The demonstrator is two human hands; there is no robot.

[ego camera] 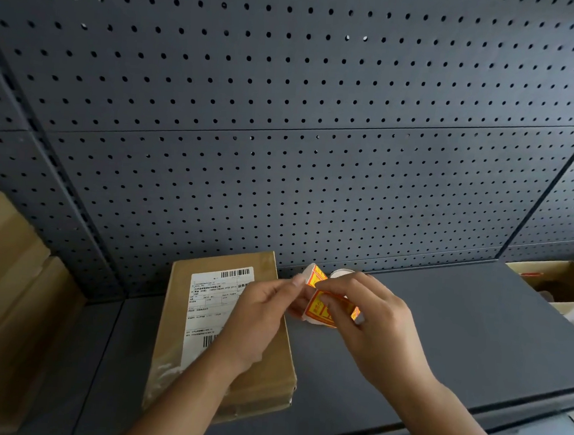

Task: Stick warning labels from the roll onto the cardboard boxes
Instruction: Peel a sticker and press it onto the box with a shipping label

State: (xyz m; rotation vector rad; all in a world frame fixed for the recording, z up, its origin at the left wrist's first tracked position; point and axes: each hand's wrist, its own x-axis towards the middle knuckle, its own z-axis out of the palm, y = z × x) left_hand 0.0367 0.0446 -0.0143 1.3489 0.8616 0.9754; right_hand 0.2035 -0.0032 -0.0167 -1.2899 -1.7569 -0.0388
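A flat cardboard box point(257, 381) with a white shipping label point(208, 300) lies on the dark shelf, left of centre. Above its right edge my right hand point(370, 321) is closed around a roll of red-and-yellow warning labels point(326, 310). My left hand point(258, 314) pinches the loose end of the label strip point(313, 277) between thumb and fingers, held up off the roll. Both hands hover above the shelf, and my left forearm crosses over the box.
A dark pegboard wall point(286, 115) rises behind the shelf point(440, 330). Stacked cardboard boxes point(6, 282) stand at the left edge. An open cardboard box point(553, 280) with things inside sits at the far right. The shelf's front lip point(468, 417) runs below my right wrist.
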